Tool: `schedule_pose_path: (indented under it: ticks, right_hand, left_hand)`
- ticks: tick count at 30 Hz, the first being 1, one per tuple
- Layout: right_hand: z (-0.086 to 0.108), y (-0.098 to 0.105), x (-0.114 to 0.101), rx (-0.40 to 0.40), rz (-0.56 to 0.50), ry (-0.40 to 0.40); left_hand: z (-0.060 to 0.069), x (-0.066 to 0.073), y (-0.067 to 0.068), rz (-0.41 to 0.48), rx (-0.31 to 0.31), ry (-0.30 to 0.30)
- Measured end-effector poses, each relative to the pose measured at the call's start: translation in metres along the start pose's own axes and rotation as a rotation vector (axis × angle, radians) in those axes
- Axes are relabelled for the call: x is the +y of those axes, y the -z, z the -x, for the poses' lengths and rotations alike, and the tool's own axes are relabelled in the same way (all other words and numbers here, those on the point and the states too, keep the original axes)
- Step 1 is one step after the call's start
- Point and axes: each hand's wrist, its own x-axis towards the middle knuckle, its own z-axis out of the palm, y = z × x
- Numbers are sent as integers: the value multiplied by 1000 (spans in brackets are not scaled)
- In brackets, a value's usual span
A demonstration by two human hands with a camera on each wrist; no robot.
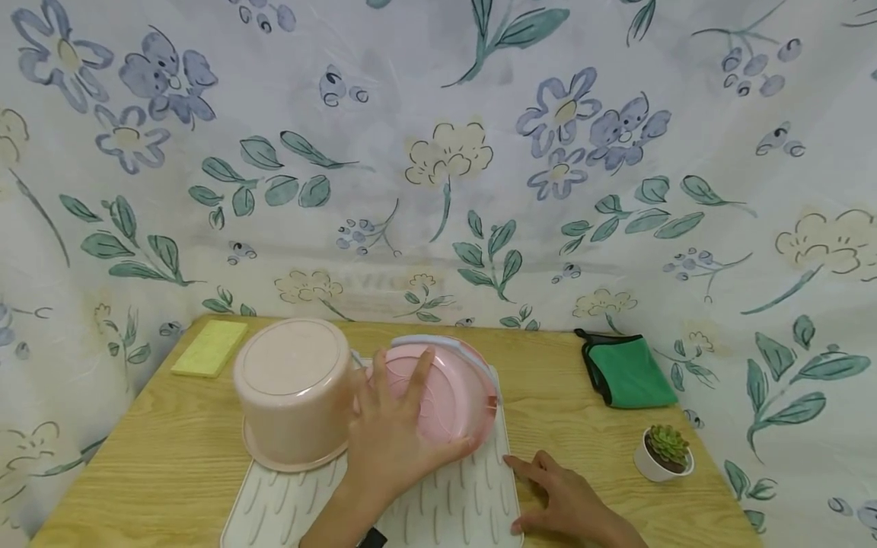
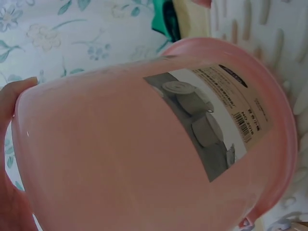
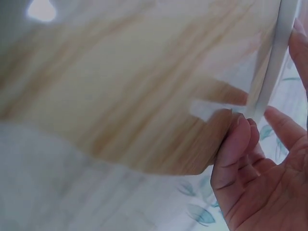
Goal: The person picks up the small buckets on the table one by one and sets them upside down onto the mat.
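Observation:
A pink bucket [image 1: 438, 396] stands upside down on a white ribbed mat [image 1: 473, 495]. My left hand [image 1: 387, 434] grips it from above, fingers spread across its base and thumb along the near side. In the left wrist view the same bucket shows a printed label on its wall and its wide rim against the mat. To its left, a beige bucket [image 1: 294, 396] also stands upside down on the mat. My right hand [image 1: 565, 498] is at the mat's right edge, fingertips touching it. The right wrist view shows its fingers [image 3: 231, 159] against that white edge.
A yellow sponge cloth [image 1: 209, 348] lies at the table's back left. Back right, a folded green cloth [image 1: 630, 371] with black trim lies near a small potted succulent [image 1: 664, 453]. A floral curtain [image 1: 438, 190] hangs behind the wooden table [image 1: 137, 457].

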Motion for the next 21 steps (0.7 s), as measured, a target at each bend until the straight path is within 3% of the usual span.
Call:
schedule_pose_path:
  ticks: [5,11,16,21]
  right_hand:
    - [1,-1,2,50,15,67]
    - [1,-1,2,62,5,78]
    - [0,-1,2,57,5,68]
    - [0,-3,3,68,6,71]
  left_hand:
    - [-5,7,-2,-44,23,-24]
    - [-11,14,-6,-81,40,-46]
    - [-18,17,-8,-133,14,-31]
    - [-24,23,-10,-99,-33,-1]
